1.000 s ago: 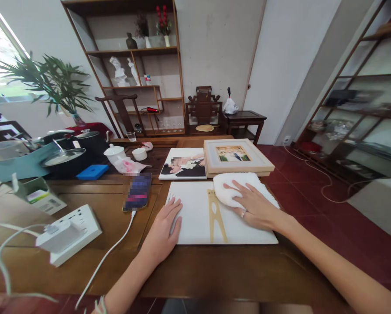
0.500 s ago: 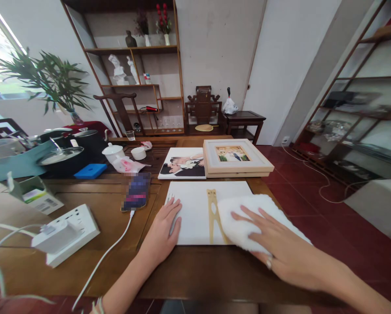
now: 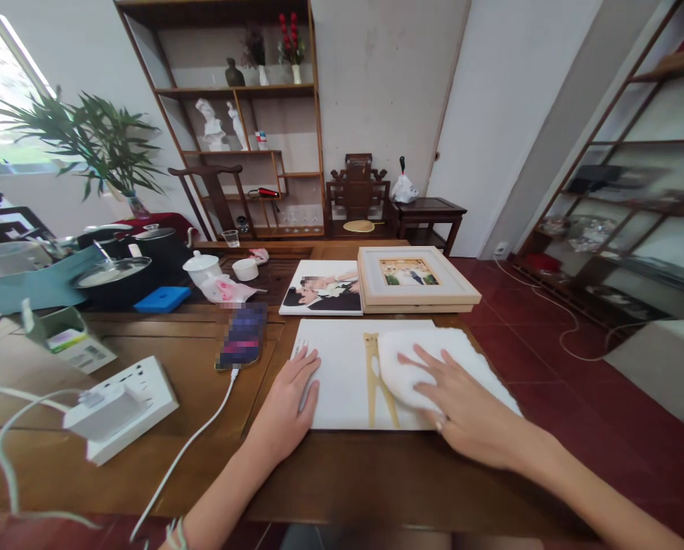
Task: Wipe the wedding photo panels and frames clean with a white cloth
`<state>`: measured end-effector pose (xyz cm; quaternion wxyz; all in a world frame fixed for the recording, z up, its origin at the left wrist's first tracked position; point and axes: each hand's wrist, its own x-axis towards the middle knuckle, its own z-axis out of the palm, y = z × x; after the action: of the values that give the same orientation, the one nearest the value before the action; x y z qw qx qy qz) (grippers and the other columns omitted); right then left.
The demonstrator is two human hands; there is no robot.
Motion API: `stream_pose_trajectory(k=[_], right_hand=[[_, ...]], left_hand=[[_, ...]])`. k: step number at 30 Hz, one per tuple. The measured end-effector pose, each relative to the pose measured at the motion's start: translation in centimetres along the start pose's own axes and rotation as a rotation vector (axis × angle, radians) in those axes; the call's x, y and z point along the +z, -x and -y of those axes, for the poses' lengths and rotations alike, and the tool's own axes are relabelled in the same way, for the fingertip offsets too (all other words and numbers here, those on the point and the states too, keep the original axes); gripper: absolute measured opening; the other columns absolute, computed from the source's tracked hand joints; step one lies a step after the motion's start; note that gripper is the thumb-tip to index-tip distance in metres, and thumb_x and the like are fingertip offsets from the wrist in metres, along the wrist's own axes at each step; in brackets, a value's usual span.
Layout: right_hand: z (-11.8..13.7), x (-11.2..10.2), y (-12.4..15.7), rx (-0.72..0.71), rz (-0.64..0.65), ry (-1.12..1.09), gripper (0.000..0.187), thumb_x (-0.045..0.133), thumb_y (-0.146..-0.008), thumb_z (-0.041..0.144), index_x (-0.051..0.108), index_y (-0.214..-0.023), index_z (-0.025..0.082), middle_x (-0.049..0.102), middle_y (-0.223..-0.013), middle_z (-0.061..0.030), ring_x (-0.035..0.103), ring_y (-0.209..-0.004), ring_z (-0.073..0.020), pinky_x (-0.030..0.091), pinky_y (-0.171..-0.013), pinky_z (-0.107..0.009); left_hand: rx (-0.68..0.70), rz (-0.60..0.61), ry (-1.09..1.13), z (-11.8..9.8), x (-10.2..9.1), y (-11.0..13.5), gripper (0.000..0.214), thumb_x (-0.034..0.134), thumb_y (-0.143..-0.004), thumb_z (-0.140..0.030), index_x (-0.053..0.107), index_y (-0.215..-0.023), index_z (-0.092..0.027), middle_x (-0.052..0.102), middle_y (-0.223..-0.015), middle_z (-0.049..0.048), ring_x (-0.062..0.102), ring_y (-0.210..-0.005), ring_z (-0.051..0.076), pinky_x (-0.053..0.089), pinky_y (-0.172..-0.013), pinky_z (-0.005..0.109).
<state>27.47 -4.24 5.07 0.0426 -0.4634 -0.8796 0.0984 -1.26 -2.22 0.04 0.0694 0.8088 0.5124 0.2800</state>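
Note:
A white rectangular board [image 3: 336,382] lies flat on the table, with a tan, cat-shaped strip [image 3: 372,374] running down its middle. My left hand [image 3: 289,393] rests flat on the board's left edge, fingers stretched out. On the right half, my right hand [image 3: 462,401] presses palm down on a fluffy white cloth [image 3: 396,382], its fingers spread. The cloth hides much of the board's right side and hangs past it toward the right. A ring shows on my right hand.
Behind the board lie a photo print [image 3: 322,294] and a stacked wooden picture frame [image 3: 370,283]. To the left are a phone [image 3: 242,336] on a white cable, a power strip [image 3: 133,409], a blue box [image 3: 162,299], a lidded white bowl [image 3: 201,267] and a black pan [image 3: 113,286].
My right hand has slid left across the board with the fluffy cloth under it. The left hand stays in place on the board's edge. The view has shifted slightly.

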Motion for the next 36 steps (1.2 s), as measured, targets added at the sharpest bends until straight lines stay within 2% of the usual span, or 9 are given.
stream_pose_trajectory(k=[4, 8, 13, 18, 22, 25, 29, 33, 36], right_hand=[[2.3, -1.2, 4.1, -0.056, 0.112, -0.104, 0.026, 0.048, -0.081, 0.018, 0.066, -0.099, 0.024, 0.031, -0.148, -0.0004, 0.012, -0.139, -0.0307, 0.015, -0.110, -0.060], [1.8, -1.7, 5.0, -0.014, 0.131, -0.223, 0.024, 0.049, -0.088, 0.032, 0.066, -0.103, 0.025, 0.033, -0.147, -0.0020, 0.018, -0.137, -0.0312, 0.016, -0.111, -0.057], [-0.1, -0.5, 0.4, 0.206, -0.016, -0.286, 0.051, 0.031, -0.093, 0.052, 0.055, -0.126, 0.022, 0.031, -0.149, -0.0061, 0.016, -0.138, -0.0331, 0.025, -0.109, -0.054], [-0.5, 0.1, -6.7, 0.043, -0.114, -0.147, 0.044, 0.027, -0.096, 0.039, 0.053, -0.125, 0.019, 0.043, -0.142, -0.0083, 0.021, -0.138, -0.0287, 0.015, -0.110, -0.055], [-0.6, 0.4, -9.3, -0.021, -0.110, -0.087, 0.035, 0.040, -0.090, 0.026, 0.058, -0.118, 0.018, 0.042, -0.142, -0.0095, 0.014, -0.139, -0.0327, 0.009, -0.108, -0.061], [0.0, 0.7, -8.2, -0.057, -0.091, -0.058, 0.035, 0.043, -0.086, 0.022, 0.059, -0.117, 0.018, 0.036, -0.147, -0.0085, 0.012, -0.139, -0.0338, 0.009, -0.108, -0.062], [2.8, 1.1, -4.1, -0.109, -0.036, -0.016, 0.035, 0.048, -0.080, 0.018, 0.063, -0.111, 0.018, 0.028, -0.150, -0.0075, 0.006, -0.139, -0.0363, 0.006, -0.107, -0.064], [5.9, 0.4, -0.1, -0.175, 0.106, -0.076, 0.030, 0.053, -0.076, 0.019, 0.067, -0.103, 0.019, 0.022, -0.152, -0.0067, 0.001, -0.138, -0.0392, 0.002, -0.107, -0.067], [6.4, -0.7, 1.0, -0.225, 0.196, -0.143, 0.032, 0.055, -0.076, 0.019, 0.066, -0.106, 0.021, 0.027, -0.150, -0.0051, 0.004, -0.138, -0.0358, 0.004, -0.109, -0.063]], left_hand=[[0.011, -0.018, 0.005, 0.0, 0.1, 0.0, 0.036, 0.040, -0.091, -0.022, 0.056, -0.121, -0.011, 0.055, -0.132, 0.0149, 0.040, -0.132, 0.026, 0.037, -0.107, 0.049], [0.010, -0.027, 0.022, 0.0, 0.2, 0.0, 0.036, 0.041, -0.090, -0.021, 0.057, -0.121, -0.014, 0.056, -0.132, 0.0127, 0.041, -0.132, 0.026, 0.037, -0.107, 0.049], [-0.006, -0.026, 0.037, 0.0, 0.1, 0.0, 0.035, 0.042, -0.089, -0.021, 0.057, -0.121, -0.015, 0.056, -0.132, 0.0123, 0.040, -0.132, 0.026, 0.036, -0.108, 0.049], [0.000, -0.035, 0.056, -0.1, -0.1, -0.1, 0.035, 0.044, -0.088, -0.020, 0.058, -0.120, -0.018, 0.057, -0.131, 0.0108, 0.042, -0.131, 0.026, 0.037, -0.107, 0.049], [0.003, -0.020, 0.049, -0.1, -0.2, -0.1, 0.036, 0.043, -0.089, -0.021, 0.057, -0.121, -0.015, 0.056, -0.132, 0.0125, 0.040, -0.132, 0.027, 0.037, -0.107, 0.050], [0.006, -0.017, 0.046, 0.0, -0.1, 0.0, 0.036, 0.042, -0.089, -0.022, 0.057, -0.121, -0.013, 0.056, -0.131, 0.0141, 0.040, -0.132, 0.027, 0.037, -0.107, 0.051], [0.016, -0.033, 0.054, 0.1, 0.1, 0.0, 0.036, 0.044, -0.088, -0.020, 0.057, -0.121, -0.016, 0.057, -0.131, 0.0125, 0.041, -0.131, 0.027, 0.037, -0.106, 0.051], [0.027, -0.043, 0.047, 0.2, 0.2, 0.0, 0.036, 0.044, -0.088, -0.019, 0.057, -0.122, -0.017, 0.057, -0.131, 0.0118, 0.042, -0.131, 0.027, 0.038, -0.106, 0.050], [0.021, -0.039, 0.052, 0.2, 0.2, 0.0, 0.036, 0.043, -0.088, -0.020, 0.057, -0.122, -0.016, 0.056, -0.131, 0.0122, 0.041, -0.131, 0.027, 0.037, -0.106, 0.051]])
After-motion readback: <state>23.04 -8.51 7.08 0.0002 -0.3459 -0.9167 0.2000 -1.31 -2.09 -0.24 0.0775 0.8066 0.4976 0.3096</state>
